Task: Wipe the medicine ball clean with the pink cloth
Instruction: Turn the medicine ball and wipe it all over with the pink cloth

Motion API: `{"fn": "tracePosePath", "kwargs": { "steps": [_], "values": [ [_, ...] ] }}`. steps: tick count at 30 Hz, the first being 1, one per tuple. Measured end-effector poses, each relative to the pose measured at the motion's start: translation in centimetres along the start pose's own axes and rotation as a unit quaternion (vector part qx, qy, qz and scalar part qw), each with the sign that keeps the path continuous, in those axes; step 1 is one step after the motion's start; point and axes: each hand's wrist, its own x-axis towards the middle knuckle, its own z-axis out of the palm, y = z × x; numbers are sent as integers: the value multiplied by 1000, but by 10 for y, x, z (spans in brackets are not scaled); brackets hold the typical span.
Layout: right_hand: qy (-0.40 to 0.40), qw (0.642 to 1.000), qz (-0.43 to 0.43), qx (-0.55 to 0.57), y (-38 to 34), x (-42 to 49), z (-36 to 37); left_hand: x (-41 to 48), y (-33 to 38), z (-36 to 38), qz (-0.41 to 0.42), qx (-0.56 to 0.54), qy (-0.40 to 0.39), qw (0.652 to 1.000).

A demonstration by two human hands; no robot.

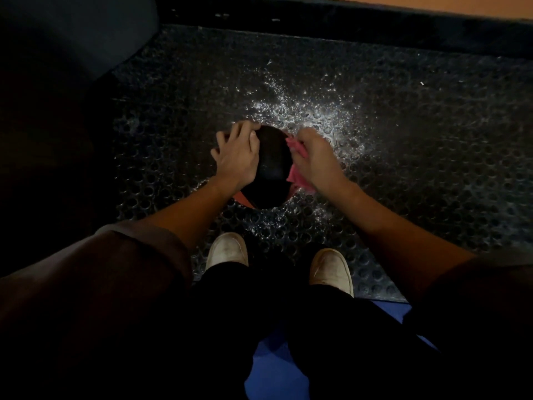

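Medicine ball sits mid-frame on the rubber mat, left hand flat on it with fingers spread, right hand clutching the pink cloth at its right edge; I'd brace firmly and rotate between strokes.

Ball is black with an orange strip low on its left. Cloth is pink. Mat is dark grey, patterned with round holes, white-speckled near its centre. Shoes are off-white.

Holed rubber floor mat and medicine ball suggest a gym.
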Motion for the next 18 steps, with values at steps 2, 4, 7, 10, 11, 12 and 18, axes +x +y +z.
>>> {"fn": "tracePosePath", "kwargs": {
  "steps": [2, 4, 7, 10, 11, 12, 18],
  "values": [
    [-26, 999, -43, 0, -4, -2, 7, 1, -5, -1, -4, -6, 3, 1000],
    [-34, 998, -54, -8, -1, 1, 5, 2, -8, -2, -6, -16, 1, 1000],
    [4, 1000, -4, -15, 4, 13, -1, 2, -4, -1, -14, -26, -4, 1000],
    [-32, 998, -47, -26, -11, 12, 1, 5, 0, 0, -27, -19, -5, 999],
    [-49, 996, -76, -28, -15, 9, 4, 7, -1, 0, -30, -17, -7, 999],
    [-56, 994, -93, -26, -15, 7, 5, 9, -1, 0, -32, -16, -10, 999],
    [11, 998, -18, -57, 3, 20, -2, 12, 11, 6, -28, 2, -5, 1000]
  ]
}}
